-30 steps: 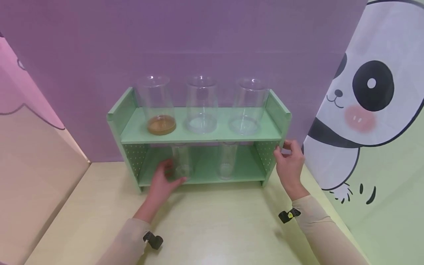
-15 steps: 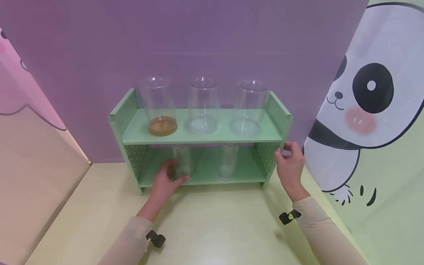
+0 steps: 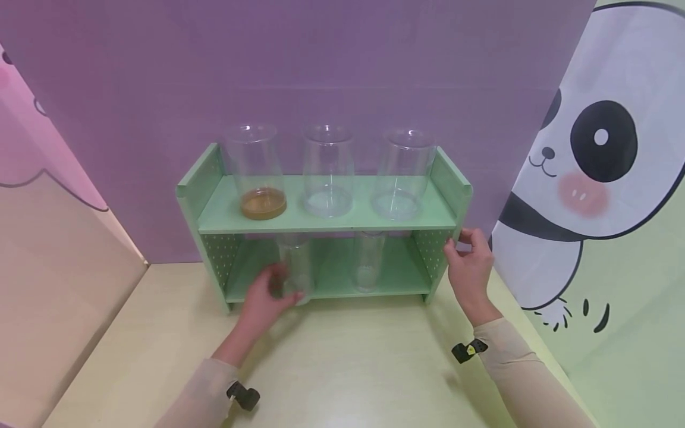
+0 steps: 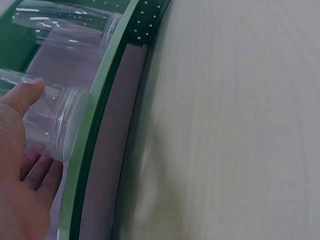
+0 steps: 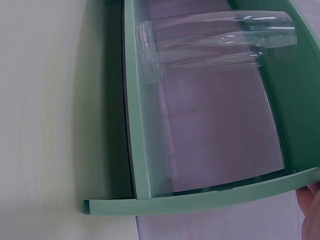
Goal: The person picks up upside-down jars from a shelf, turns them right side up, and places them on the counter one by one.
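My left hand (image 3: 264,300) grips a clear, tall jar (image 3: 298,261) at the left of the green rack's lower level. In the left wrist view the thumb lies along one side of this jar (image 4: 52,115), and the fingers come round the other, near its ringed end. That end overlaps the lower board's front edge in the head view. My right hand (image 3: 471,264) holds the front edge of the rack's right side panel (image 3: 452,205). Only a bit of its fingers (image 5: 311,202) shows in the right wrist view. A second slim clear jar (image 3: 368,261) stands upright to the right.
On the green rack's (image 3: 326,228) upper level stand a clear jar with a brown bottom (image 3: 263,204) and two wide clear jars, one in the middle (image 3: 327,199) and one at right (image 3: 397,202). A pale table (image 3: 342,362) lies in front; a purple wall (image 3: 342,71) rises behind.
My left hand has closed round the left slim jar and brought it slightly forward, toward the lower board's front edge. The right hand stays at the side panel.
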The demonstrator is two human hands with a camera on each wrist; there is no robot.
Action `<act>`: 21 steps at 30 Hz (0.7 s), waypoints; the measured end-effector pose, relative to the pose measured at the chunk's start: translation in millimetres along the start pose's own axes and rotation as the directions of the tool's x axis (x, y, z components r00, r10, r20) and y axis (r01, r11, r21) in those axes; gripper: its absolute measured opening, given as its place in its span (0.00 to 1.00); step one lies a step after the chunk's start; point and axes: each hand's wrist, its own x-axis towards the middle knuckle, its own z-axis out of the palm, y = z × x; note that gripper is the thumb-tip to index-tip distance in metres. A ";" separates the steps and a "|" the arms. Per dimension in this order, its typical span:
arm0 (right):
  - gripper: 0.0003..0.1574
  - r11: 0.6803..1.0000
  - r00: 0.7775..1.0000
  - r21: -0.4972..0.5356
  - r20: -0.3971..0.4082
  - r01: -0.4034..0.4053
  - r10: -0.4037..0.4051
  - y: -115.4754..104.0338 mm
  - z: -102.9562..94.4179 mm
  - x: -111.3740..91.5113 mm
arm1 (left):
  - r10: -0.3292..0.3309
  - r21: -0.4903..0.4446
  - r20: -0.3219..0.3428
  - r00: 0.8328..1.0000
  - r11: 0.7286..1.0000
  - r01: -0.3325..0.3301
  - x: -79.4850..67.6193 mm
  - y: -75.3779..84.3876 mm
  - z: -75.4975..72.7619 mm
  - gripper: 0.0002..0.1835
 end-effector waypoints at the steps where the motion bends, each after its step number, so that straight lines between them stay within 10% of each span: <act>1: 0.11 1.000 1.000 0.002 0.001 0.000 0.000 -0.1 -0.2 0.0 | 0.000 0.004 0.008 1.000 1.000 0.000 -1.7 0.6 -0.5 0.46; 21: 0.12 1.000 0.999 0.004 0.028 -0.016 0.016 -5.6 -3.2 -0.6 | 0.025 -0.043 0.161 0.987 0.999 -0.018 -35.9 16.6 0.4 0.43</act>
